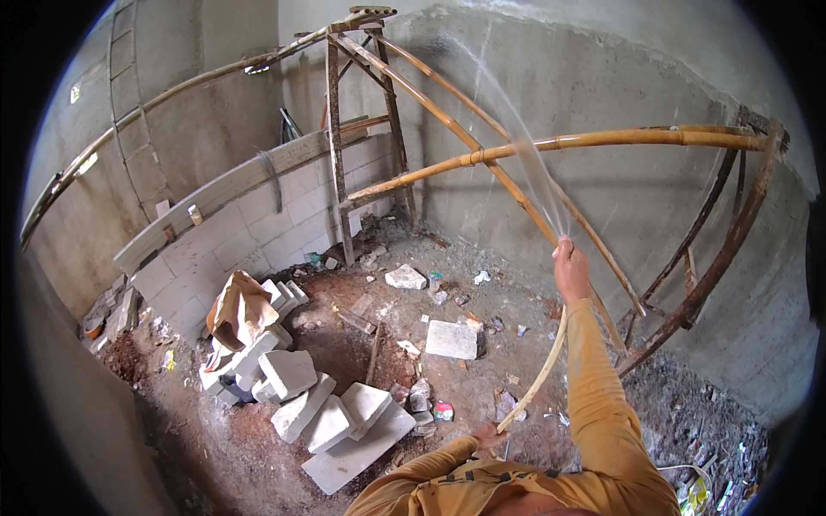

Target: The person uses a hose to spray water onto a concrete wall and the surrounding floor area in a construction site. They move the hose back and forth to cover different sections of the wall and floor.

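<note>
My right hand [571,271] is raised in front of me, closed around the end of a pale yellow hose [544,371]. Water [508,99] sprays from it in a fan, up and to the left, past the bamboo poles onto the grey plastered wall [533,82]. Lower down, close to my body, my left hand [490,436] is closed on the same hose. Between the two hands the hose hangs in a curve. The fingers of the left hand show only in part.
Bamboo poles [602,142] cross between a wooden trestle [335,146] and a second dark wooden stand [731,232]. Pale blocks [288,374] and a torn paper sack [243,310] lie heaped at left, before a low block wall [232,232]. Rubble and litter cover the dirt floor.
</note>
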A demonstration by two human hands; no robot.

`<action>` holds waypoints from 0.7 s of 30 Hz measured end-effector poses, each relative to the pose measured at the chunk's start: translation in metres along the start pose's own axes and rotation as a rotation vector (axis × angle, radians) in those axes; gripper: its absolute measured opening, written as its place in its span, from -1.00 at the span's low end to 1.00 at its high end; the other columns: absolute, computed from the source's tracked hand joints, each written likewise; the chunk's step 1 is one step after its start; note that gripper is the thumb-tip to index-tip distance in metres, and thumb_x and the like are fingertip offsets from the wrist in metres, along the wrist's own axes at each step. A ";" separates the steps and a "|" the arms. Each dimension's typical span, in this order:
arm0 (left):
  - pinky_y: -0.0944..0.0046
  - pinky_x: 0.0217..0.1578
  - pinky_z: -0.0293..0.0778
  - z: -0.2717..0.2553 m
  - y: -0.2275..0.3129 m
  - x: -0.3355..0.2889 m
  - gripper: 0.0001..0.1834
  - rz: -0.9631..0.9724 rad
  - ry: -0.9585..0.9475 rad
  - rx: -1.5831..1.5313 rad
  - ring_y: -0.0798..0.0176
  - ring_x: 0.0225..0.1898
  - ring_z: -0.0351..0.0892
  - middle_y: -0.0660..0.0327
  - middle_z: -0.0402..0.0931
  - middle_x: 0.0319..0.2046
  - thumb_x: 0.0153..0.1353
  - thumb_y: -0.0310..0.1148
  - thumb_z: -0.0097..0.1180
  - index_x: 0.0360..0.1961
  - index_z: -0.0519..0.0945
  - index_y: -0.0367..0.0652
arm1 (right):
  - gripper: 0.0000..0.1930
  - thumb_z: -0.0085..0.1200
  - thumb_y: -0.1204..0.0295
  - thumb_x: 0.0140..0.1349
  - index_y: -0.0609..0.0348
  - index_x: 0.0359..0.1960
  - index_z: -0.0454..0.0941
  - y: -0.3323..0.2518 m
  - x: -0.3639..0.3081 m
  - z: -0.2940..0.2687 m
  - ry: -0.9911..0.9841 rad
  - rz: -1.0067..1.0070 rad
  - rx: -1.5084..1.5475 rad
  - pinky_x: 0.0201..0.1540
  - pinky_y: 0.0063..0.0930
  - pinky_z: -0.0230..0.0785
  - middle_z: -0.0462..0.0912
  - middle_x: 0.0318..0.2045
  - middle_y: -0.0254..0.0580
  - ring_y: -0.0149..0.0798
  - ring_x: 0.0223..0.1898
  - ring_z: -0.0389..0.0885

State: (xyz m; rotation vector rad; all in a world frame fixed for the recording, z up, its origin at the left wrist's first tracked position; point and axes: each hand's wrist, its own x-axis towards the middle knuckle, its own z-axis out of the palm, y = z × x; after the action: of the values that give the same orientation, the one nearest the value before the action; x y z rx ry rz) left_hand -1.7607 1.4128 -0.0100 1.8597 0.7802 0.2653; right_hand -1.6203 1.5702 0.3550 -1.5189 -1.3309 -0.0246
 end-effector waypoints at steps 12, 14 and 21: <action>0.14 -0.34 0.39 0.004 -0.001 0.007 -0.50 -0.060 -0.027 0.047 0.08 -0.43 0.52 0.03 0.50 -0.50 0.06 0.11 -0.07 -0.34 0.54 -0.15 | -0.56 -0.30 0.19 0.20 0.36 -0.59 0.39 0.001 0.000 -0.027 0.054 0.128 0.097 -0.30 -0.25 0.23 0.47 -0.58 0.08 0.08 -0.44 0.43; 0.16 -0.37 0.39 0.011 -0.007 0.007 -0.52 -0.022 0.022 0.021 0.11 -0.47 0.51 0.05 0.50 -0.54 0.07 0.09 -0.06 -0.36 0.55 -0.17 | -0.57 -0.30 0.19 0.20 0.36 -0.59 0.39 0.003 -0.002 -0.031 0.082 0.115 0.085 -0.30 -0.25 0.23 0.47 -0.58 0.07 0.07 -0.44 0.42; 0.20 -0.44 0.38 0.019 -0.007 0.005 -0.54 -0.034 -0.117 0.042 0.16 -0.53 0.49 0.10 0.49 -0.58 0.10 0.05 -0.07 -0.36 0.53 -0.19 | -0.57 -0.30 0.20 0.19 0.38 -0.57 0.38 0.036 -0.011 -0.052 0.131 0.187 0.137 -0.29 -0.25 0.23 0.46 -0.57 0.10 0.09 -0.44 0.42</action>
State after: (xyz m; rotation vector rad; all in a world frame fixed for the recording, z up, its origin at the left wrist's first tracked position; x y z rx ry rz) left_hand -1.7501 1.4036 -0.0248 1.8817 0.7406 0.1178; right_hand -1.5682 1.5331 0.3464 -1.4931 -1.0625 0.0825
